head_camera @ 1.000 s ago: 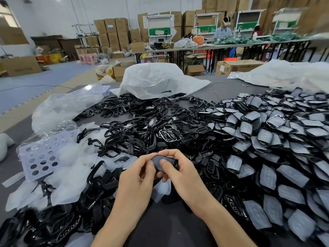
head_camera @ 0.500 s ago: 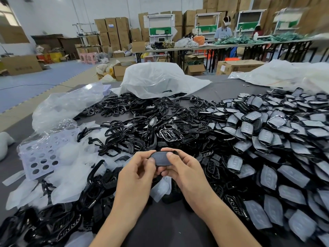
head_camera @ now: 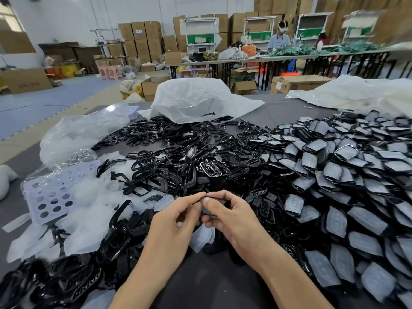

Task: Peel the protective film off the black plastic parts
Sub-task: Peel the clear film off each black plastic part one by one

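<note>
Both the left hand [head_camera: 176, 219] and right hand [head_camera: 231, 217] are pinching one black part [head_camera: 209, 211], where a fingernail should be lifting the film edge.

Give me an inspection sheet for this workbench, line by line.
Surface: dark grey table, mostly covered.
Job's things: black part held up; filmed parts heaped right; bare black frames centre; peeled films left.
Clutter: perforated lilac sheet, clear bag, white bag.
Hands: left hand and right hand both pinch the part.
Cables: none on table; thin dark line on blue floor.
Surroundings: stacked cardboard boxes, long tables, a person at work.
</note>
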The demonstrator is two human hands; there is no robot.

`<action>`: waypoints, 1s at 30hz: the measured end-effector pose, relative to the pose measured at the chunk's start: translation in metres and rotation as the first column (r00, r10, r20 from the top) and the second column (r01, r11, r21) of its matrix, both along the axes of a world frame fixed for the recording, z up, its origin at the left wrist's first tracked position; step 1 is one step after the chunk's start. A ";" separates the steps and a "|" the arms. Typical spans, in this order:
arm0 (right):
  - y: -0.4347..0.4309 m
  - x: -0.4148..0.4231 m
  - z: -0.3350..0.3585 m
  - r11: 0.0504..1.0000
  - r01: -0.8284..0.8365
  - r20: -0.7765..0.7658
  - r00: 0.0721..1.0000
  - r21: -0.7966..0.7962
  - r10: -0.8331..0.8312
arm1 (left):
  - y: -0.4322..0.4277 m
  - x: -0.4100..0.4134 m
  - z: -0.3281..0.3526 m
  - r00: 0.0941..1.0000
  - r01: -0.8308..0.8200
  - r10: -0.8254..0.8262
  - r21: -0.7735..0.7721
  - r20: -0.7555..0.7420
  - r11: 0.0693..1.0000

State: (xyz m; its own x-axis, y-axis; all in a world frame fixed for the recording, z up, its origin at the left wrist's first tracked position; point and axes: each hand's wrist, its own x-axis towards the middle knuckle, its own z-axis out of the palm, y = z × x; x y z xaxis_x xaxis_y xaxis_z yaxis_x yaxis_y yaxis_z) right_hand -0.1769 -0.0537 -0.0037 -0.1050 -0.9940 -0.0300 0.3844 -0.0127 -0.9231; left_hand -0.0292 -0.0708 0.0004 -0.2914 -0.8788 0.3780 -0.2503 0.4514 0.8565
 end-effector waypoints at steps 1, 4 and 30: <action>0.001 -0.001 0.000 1.000 -0.012 -0.012 1.000 0.006 0.012 | 0.000 0.001 0.000 1.000 0.003 -0.003 -0.022 0.024 1.000; 0.004 -0.002 0.002 0.999 -0.046 -0.066 0.997 0.005 0.046 | 0.000 0.003 0.000 0.995 0.019 -0.007 -0.126 0.097 0.992; 0.003 -0.008 0.009 0.992 0.123 0.019 0.992 0.040 -0.124 | 0.011 -0.005 -0.003 0.996 -0.044 0.060 -0.202 0.071 0.978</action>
